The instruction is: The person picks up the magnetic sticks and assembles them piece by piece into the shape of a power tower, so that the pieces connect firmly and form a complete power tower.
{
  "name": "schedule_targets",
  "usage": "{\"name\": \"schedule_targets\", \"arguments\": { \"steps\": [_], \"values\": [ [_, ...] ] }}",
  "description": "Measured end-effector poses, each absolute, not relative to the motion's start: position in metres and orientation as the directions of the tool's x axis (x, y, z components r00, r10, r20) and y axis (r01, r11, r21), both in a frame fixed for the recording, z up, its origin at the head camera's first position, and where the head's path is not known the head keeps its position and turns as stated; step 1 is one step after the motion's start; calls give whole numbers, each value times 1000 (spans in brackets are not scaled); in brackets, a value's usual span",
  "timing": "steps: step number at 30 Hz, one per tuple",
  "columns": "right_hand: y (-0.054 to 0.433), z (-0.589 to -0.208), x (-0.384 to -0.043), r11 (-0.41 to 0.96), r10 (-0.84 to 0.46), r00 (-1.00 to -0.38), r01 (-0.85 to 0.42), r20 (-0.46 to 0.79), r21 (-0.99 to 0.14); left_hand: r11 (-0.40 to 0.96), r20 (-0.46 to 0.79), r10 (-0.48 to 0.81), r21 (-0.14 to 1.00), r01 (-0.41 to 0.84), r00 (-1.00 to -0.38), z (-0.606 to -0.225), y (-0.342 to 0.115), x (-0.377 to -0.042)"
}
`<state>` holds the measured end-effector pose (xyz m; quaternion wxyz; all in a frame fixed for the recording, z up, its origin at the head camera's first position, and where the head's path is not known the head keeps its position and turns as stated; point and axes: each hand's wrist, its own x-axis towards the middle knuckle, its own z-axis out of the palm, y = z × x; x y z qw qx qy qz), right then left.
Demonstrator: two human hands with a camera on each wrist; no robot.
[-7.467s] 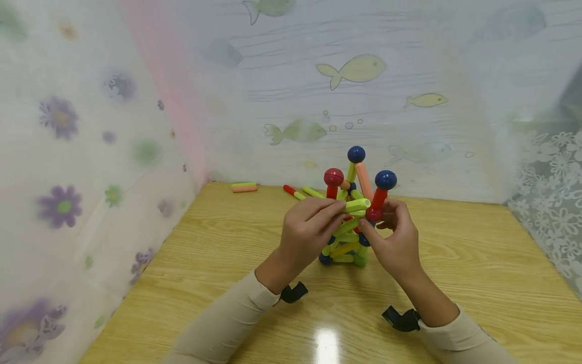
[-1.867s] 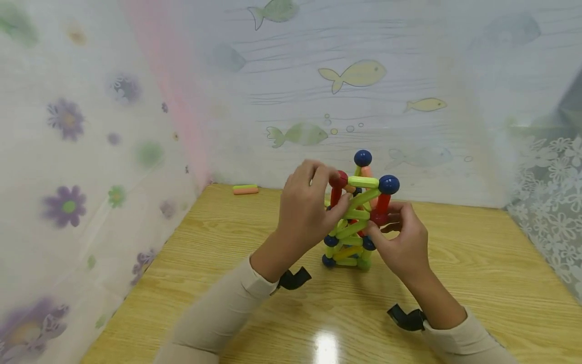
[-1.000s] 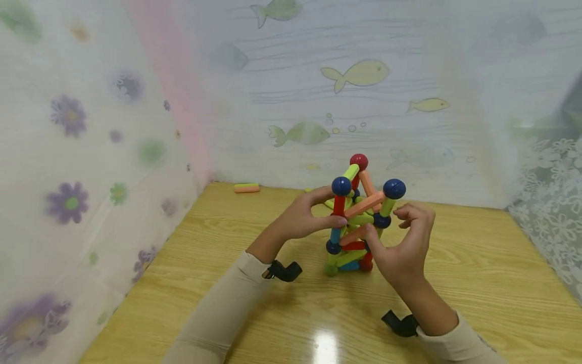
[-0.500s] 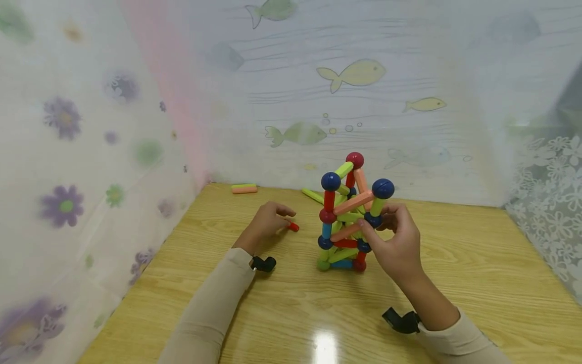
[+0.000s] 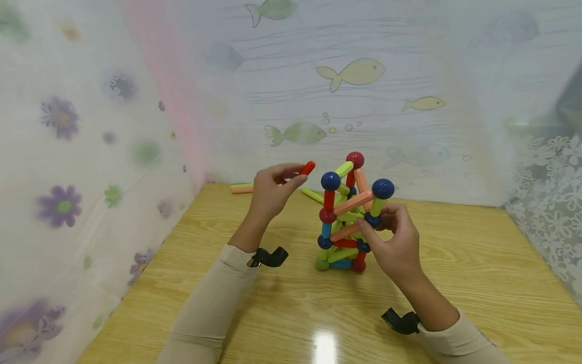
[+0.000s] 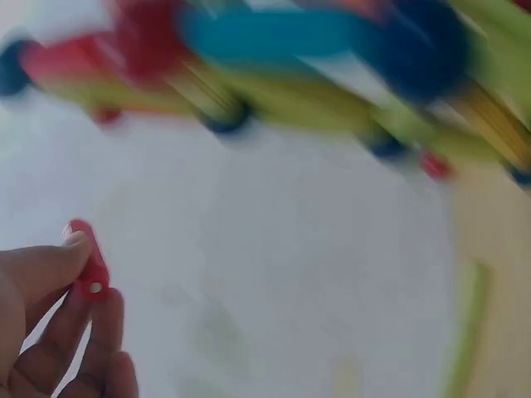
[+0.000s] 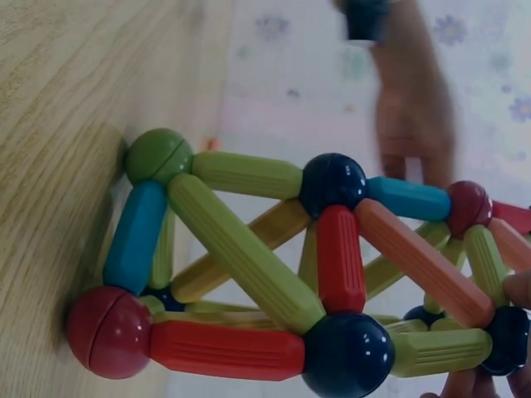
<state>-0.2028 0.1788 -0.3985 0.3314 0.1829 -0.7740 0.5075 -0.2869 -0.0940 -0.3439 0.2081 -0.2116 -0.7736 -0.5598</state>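
My left hand [image 5: 271, 194] is raised to the left of the tower and pinches a short red magnetic stick [image 5: 307, 168] between thumb and fingers. In the left wrist view the red stick [image 6: 94, 264] shows a round metal spot at one end. The tower of magnetic sticks and balls [image 5: 352, 202] stands upright on the table. A red ball [image 5: 355, 160] and two blue balls top it, joined by yellow-green and orange sticks. With thumb and fingers, my right hand [image 5: 396, 247] grips the tower at a blue ball [image 5: 374, 220] on its right side.
Behind the left hand, an orange and a yellow-green stick [image 5: 242, 189] lie side by side at the table's back edge. Another yellow-green stick [image 5: 312, 195] lies behind the tower. A patterned sheet [image 5: 291, 91] rises along the back of the wooden table [image 5: 464, 263].
A yellow-green stick joined two top balls, then the tower was turned. My left hand let go, took the red stick from the table and raised it. My right hand stays at the tower.
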Motion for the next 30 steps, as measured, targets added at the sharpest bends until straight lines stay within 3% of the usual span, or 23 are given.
{"name": "schedule_targets", "arguments": {
  "steps": [3, 6, 12, 19, 24, 30],
  "values": [
    [180, -398, -203, 417, 50, -708, -627, 705, -659, 180, 714, 121, 667, 723, -689, -307, -72, -265],
    [178, -394, -200, 422, 49, -704, -628, 709, -653, 162, 781, 192, 573, 804, -595, -289, -54, -248],
    [167, -373, -182, 422, 40, -696, -639, 717, -644, 283, 795, 331, 431, 857, -509, -285, -38, -232],
    [167, -371, -180, 436, 38, -705, -626, 708, -647, 463, 815, 463, 114, 879, -349, -287, -31, -230],
    [167, -370, -180, 447, 34, -702, -626, 711, -639, 500, 825, 451, 82, 862, -340, -290, -29, -226],
    [166, -370, -180, 456, 32, -689, -635, 724, -624, 547, 856, 265, 247, 800, -445, -314, -33, -218]
  ]
}}
